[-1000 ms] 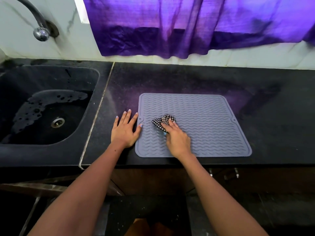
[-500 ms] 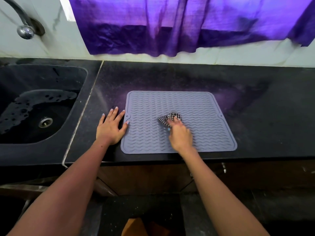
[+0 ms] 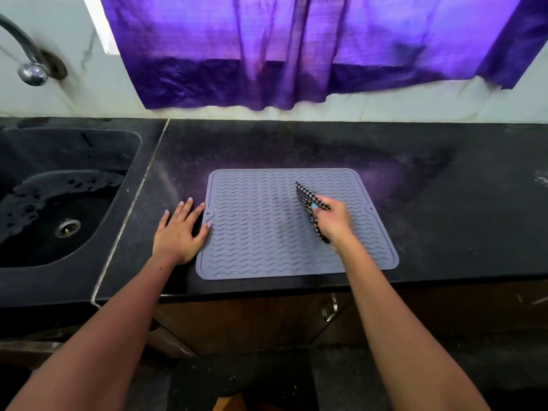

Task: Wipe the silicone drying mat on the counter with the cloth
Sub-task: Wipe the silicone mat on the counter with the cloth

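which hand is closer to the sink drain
Left. The left hand lies flat on the counter at the mat's left edge, on the side toward the sink drain. The right hand grips the cloth over the mat's right half, farther away.

The right hand (image 3: 333, 222) has swept the cloth (image 3: 310, 203) rightward across the mat (image 3: 261, 232).

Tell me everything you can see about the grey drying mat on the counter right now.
The silicone drying mat is a grey, roughly square sheet with rounded corners, a raised rim and rows of wavy ridges. A small notch with a hole shows midway along its left and right edges. It lies flat on the black counter, right of the sink, its front edge near the counter's edge. The left hand rests flat beside it, thumb on its left rim. The right hand grips a checked cloth over its right half.
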A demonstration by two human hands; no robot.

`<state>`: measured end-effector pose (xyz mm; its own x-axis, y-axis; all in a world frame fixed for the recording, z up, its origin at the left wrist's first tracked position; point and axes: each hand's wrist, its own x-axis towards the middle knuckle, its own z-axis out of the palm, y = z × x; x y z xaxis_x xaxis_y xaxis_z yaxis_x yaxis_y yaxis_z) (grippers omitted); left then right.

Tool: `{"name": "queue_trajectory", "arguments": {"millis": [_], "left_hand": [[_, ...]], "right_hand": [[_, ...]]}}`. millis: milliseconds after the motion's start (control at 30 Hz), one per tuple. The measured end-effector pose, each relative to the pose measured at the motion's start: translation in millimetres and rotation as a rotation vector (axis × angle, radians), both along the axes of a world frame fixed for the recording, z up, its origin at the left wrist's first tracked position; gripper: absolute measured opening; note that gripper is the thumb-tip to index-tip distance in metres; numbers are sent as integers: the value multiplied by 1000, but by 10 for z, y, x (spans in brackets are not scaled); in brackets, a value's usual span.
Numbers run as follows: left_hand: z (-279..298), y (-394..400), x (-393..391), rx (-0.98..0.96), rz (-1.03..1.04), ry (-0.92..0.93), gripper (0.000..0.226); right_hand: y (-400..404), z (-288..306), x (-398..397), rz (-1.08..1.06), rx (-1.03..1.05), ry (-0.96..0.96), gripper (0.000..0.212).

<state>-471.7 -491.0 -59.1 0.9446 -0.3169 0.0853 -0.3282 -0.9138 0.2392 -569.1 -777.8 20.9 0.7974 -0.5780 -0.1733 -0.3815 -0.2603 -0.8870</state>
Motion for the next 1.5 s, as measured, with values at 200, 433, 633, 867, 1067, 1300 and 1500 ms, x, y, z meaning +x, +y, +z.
{"name": "queue_trajectory", "arguments": {"millis": [200,433,633,867,1067,1300,1500], "left_hand": [[-32,-1,7,4,4,-7,84],[-36,-19,-5,24,9,-12,83],[-23,2,6,20,2,-11,83],[-14,5,6,14,3,-5,83],[-18,-15,-7,5,10,-15,82],[-13,-14,-10,19,7,1,83],[-13,-7,3,24,5,5,83]], "right_hand": [[95,-248,-204,168,-668,124,57],[26,-415,-233,307,-813,182,60],[-416,-36,-110,-84,173,-24,37],[-360,-272,-267,-4,-625,167,52],[-315,-545,-217,135,-811,255,67],[-722,-200,-165,-47,84,31,41],[-751,-149,-379,-181,-440,102,46]]}}
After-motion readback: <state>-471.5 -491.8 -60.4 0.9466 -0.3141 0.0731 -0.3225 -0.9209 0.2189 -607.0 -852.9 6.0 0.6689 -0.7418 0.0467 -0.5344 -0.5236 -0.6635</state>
